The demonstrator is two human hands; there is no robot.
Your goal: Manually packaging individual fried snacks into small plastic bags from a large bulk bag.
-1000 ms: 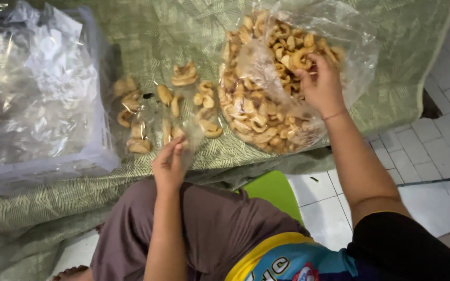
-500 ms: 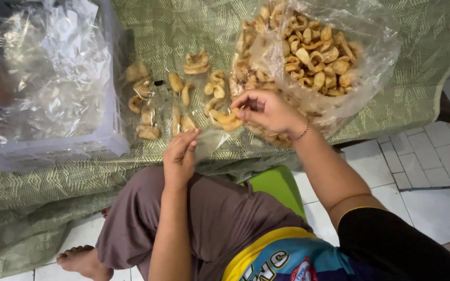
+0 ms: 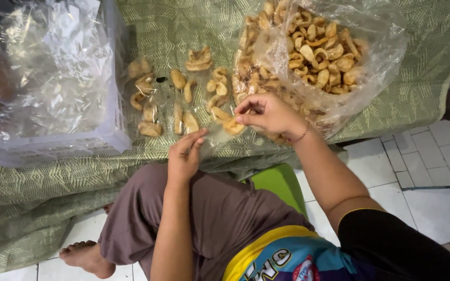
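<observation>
Beneath both hands, a green patterned cloth (image 3: 183,31) covers the work surface. Well to the left of the left fingers stands a white plastic crate (image 3: 105,136) filled with crumpled clear bags (image 3: 53,67). Just beyond the right fingers sits a large clear sack of crackers (image 3: 319,57), open-mouthed and heaped with curled, golden-brown pieces. Between the crate and the sack lies a small clear bag (image 3: 183,104), flat on the cloth and partly filled with the same crackers in loose rows; its open mouth lies at the left fingertips.

The right hand (image 3: 269,115), which a second ago was deep in the large sack, has come back across to the small bag's mouth; its fingers are narrowed in a pinch around a few crackers (image 3: 233,125). The left hand (image 3: 185,156) remains at the bag's near edge, fingers curled and pinching the film so the mouth stays open. Judged from this, one more transfer of crackers is at the point of release into the small bag.
</observation>
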